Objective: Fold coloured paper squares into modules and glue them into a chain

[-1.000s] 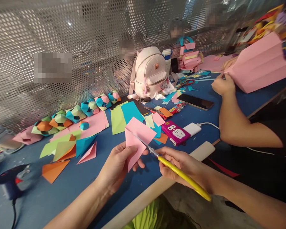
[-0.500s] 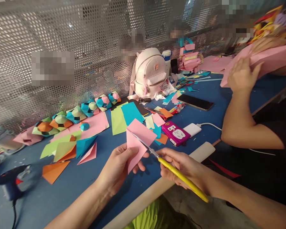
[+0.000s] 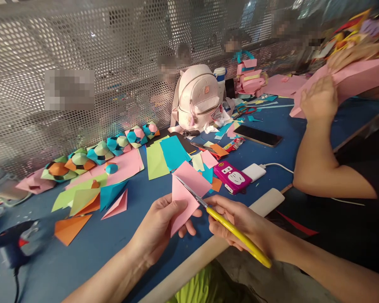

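Note:
Between thumb and fingers my left hand pinches a pink sheet of paper above the front of the table. My right hand is closed round yellow-handled scissors. Their blades lie across the pink paper, pointing up and left to its far left edge; the two halves of the sheet look parted or creased along them. Left of my hands lie folded pieces: a blue one, a pink one and an orange one. Green and blue sheets lie just beyond the paper.
Folded paper balls line the mesh wall. A glue gun rests at left. Behind stands a pale backpack. A purple power adapter and a phone lie to the right, where another person's hands hold large pink paper.
The scissors have slid slightly up and left along the pink paper, their tip now at its edge. My left hand and the paper have shifted a little right and down.

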Available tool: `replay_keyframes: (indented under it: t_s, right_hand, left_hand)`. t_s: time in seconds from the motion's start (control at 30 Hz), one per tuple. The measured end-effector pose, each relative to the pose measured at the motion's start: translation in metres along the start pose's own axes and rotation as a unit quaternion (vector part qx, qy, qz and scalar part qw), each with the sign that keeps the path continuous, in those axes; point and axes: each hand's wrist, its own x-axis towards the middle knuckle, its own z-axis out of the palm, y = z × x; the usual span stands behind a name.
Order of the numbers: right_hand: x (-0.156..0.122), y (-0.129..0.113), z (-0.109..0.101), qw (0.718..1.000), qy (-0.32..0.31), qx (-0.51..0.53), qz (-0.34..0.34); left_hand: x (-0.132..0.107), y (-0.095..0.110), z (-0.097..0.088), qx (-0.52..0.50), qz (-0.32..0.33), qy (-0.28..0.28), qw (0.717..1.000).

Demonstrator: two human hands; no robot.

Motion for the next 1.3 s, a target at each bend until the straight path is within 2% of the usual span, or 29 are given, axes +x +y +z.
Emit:
replay_keyframes:
  t_s: [0.23,0.4,0.53,0.7,0.8,0.97,1.1,1.17,1.2,1.3]
  right_hand:
    - [0.0,-0.007,0.003,1.0,0.008,0.0,0.007]
    - [0.0,-0.003,0.001,1.0,0.005,-0.004,0.011]
    - [0.001,0.0,0.002,0.999,0.021,-0.014,0.036]
    - [0.002,-0.007,0.005,0.995,0.052,-0.002,0.09]
    - [0.003,-0.007,0.001,0.994,0.065,0.022,0.085]
    - [0.004,0.002,-0.012,0.996,0.08,0.019,0.033]
    - [0.004,-0.006,-0.017,0.996,0.042,-0.045,0.069]
    - [0.005,-0.012,-0.02,0.993,0.026,-0.085,0.081]
    - [0.007,-0.015,-0.022,0.991,0.037,-0.104,0.072]
    - [0.011,-0.019,-0.03,0.981,0.128,-0.143,0.006]
  left_hand:
    - [0.0,-0.002,-0.001,-0.005,-0.014,-0.006,1.0]
    - [0.002,-0.001,0.0,0.0,-0.021,0.0,1.0]
    - [0.005,-0.003,-0.001,0.01,-0.029,-0.003,1.0]
    - [0.01,-0.008,-0.003,0.018,-0.034,-0.017,0.999]
    - [0.011,-0.009,-0.004,0.02,-0.034,-0.021,0.999]
    - [0.007,0.006,-0.011,0.025,0.011,0.021,0.999]
    - [0.006,0.021,-0.019,0.036,0.049,0.057,0.997]
    - [0.007,0.021,-0.021,0.057,0.038,0.044,0.997]
    - [0.007,0.018,-0.021,0.071,0.018,0.025,0.997]
    - [0.005,0.002,-0.017,0.104,-0.076,-0.055,0.99]
